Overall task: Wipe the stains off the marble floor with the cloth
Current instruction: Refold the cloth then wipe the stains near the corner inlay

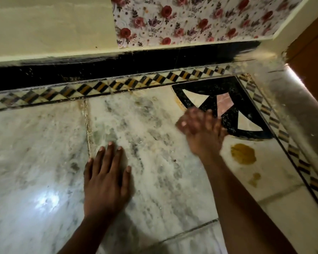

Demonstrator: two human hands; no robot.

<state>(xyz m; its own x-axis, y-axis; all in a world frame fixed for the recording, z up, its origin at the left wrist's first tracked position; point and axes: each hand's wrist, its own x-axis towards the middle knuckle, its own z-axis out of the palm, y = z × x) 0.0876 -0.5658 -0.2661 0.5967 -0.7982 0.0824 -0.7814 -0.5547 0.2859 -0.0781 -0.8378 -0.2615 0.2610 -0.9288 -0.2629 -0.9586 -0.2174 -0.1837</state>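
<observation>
The left hand (106,173) lies flat on the white, grey-veined marble floor (35,153), palm down, fingers straight and slightly spread, its fingertips just beside a thin grout joint (88,129) that runs away toward the wall; the right hand (200,131) is raised farther forward and to the right, blurred, its fingers bent inward, and whether it holds anything I cannot tell; no cloth can be made out anywhere in view; a mustard-yellow, irregular stain (243,154) sits on the marble just to the right of the right wrist, and a smaller yellow smear (254,178) lies nearer the camera, apart from the first; beyond the right hand a black quarter-circle inlay with cream and pink wedges (228,99) fills the corner of the floor, the hand overlapping its near edge in the picture; a band of black, amber and cream diamond-patterned tiles (103,87) borders the floor along the wall and turns down the right side; behind it runs a black skirting strip (81,70), above that a cream painted wall (44,24) and a panel of red-rose floral wallpaper (191,19); a bright glare spot (46,200) shines on the marble left of the left forearm.
</observation>
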